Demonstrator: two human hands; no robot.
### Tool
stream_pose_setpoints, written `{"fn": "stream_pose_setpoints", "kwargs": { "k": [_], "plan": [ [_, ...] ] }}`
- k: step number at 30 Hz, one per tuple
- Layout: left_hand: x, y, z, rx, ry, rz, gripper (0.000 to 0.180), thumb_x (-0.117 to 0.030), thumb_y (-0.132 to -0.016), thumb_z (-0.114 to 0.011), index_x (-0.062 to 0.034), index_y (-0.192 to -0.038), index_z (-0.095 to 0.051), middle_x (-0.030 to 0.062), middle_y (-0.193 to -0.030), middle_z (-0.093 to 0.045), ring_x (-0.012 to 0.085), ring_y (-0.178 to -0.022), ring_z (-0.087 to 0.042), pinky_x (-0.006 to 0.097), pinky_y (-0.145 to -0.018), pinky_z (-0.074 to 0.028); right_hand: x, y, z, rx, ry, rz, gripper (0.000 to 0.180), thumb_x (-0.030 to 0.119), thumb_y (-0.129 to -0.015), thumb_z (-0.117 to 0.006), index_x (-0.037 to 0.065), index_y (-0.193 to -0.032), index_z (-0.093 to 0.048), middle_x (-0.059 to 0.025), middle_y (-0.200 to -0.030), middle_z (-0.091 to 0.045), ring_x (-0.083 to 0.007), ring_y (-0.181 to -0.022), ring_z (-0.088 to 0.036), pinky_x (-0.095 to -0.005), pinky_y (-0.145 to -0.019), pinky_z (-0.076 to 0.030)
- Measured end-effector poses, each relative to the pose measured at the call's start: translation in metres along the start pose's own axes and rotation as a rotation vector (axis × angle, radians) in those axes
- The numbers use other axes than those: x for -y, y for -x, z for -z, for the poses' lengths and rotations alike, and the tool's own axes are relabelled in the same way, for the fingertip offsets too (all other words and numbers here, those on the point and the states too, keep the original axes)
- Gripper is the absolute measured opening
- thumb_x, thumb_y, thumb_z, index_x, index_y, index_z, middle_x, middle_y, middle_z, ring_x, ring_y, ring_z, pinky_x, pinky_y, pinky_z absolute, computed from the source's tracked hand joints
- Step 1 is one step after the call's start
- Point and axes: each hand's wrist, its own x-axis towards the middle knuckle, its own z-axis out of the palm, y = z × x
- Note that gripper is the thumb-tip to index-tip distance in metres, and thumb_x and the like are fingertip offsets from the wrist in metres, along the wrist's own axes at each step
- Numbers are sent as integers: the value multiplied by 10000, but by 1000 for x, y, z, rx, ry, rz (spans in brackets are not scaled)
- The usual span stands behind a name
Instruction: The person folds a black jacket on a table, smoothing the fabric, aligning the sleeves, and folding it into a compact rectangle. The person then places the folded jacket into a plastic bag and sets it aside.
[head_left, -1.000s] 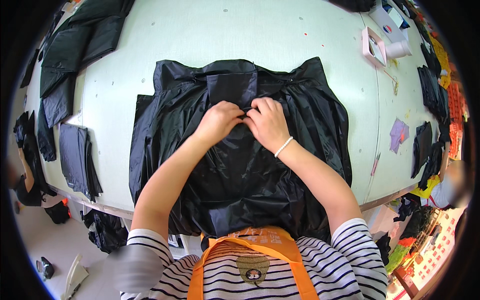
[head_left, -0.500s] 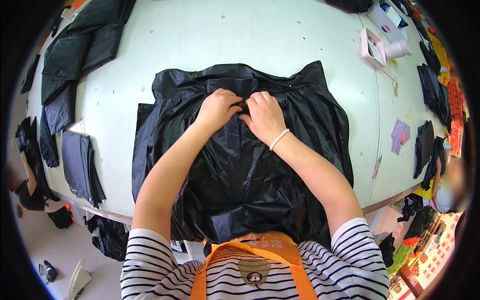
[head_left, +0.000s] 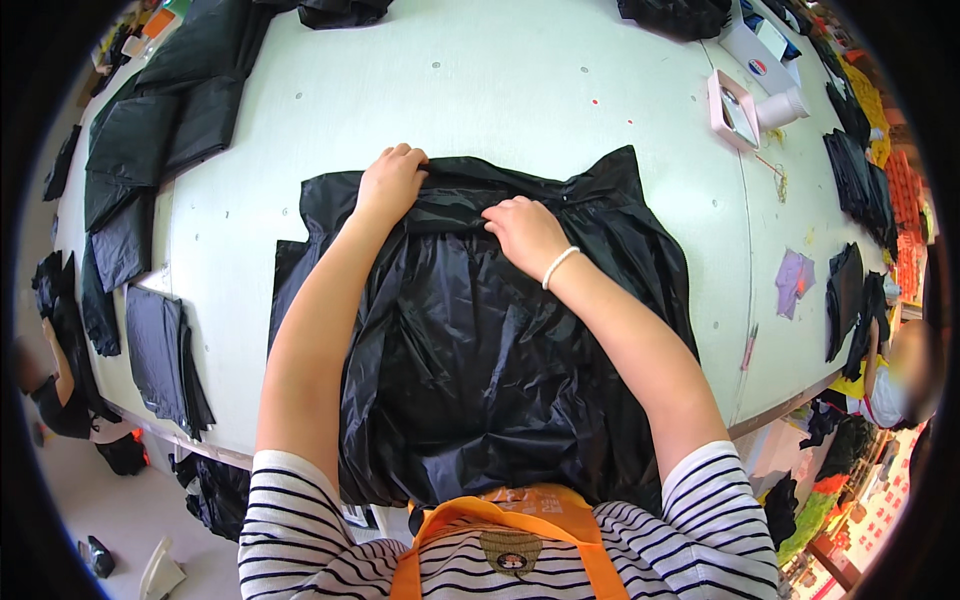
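A black, shiny garment [head_left: 470, 360] lies spread on the pale table in front of me, its near end hanging toward my orange apron [head_left: 530, 500]. My left hand [head_left: 391, 184] is closed on the garment's far edge, left of its middle, fingertips curled over the fabric. Lower and to the right, my right hand [head_left: 527, 236], with a white beaded bracelet at the wrist, pinches a fold of the same cloth. Between the two hands the fabric is gathered in a crosswise fold. Part of the cloth under each palm is hidden.
Folded black fabric [head_left: 125, 145] runs along the table's left side, with a black stack [head_left: 165, 345] nearer me. At the far right stand a pink tray [head_left: 722, 118] and a white cup [head_left: 785, 108]. A purple scrap [head_left: 792, 280] lies below them. Other people are at both sides.
My left hand has moved away from the right hand, up and left to the garment's far edge. The right hand has shifted slightly down and right. The cloth's upper part is now folded over differently.
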Motion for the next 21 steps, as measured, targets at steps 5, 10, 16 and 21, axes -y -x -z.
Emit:
{"fn": "stream_pose_setpoints", "kwargs": {
  "k": [5, 10, 16, 21],
  "plan": [
    [-3, 6, 23, -31, -43, -50, 84, -123, -906, -526, -60, -947, -561, 117, -851, -623, 311, -819, -621, 396, -711, -500, -27, -36, 0, 65, -160, -272, 231, 203, -865, -565, 107, -1033, -690, -174, -996, -665, -354, -924, -630, -432, -825, -500],
    [-10, 18, 34, -83, -107, -139, 66, -96, -866, -533, -62, -918, -556, 95, -902, -618, 281, -892, -599, 387, -758, -483, -17, -46, 3, -129, -17, -236, 284, 201, -816, -657, 97, -1077, -614, -133, -960, -643, -325, -951, -607, -410, -792, -503],
    [-82, 26, -19, -29, 25, -242, 369, -78, -733, -546, 35, -1084, -550, 157, -1097, -550, 298, -1063, -515, 352, -935, -427, -26, -49, -10, -214, 120, -203, 291, 183, -800, -676, 115, -1072, -600, -98, -984, -590, -300, -977, -571, -401, -759, -505],
    [-107, 42, -41, -129, -97, -174, 610, -290, -785, -601, 0, -1303, -459, 280, -1220, -481, 398, -1133, -467, 457, -1005, -379, -15, -39, 20, -85, 223, -237, 303, 87, -827, -583, 57, -1128, -600, -115, -982, -598, -292, -973, -575, -382, -828, -490]
  ]
}}
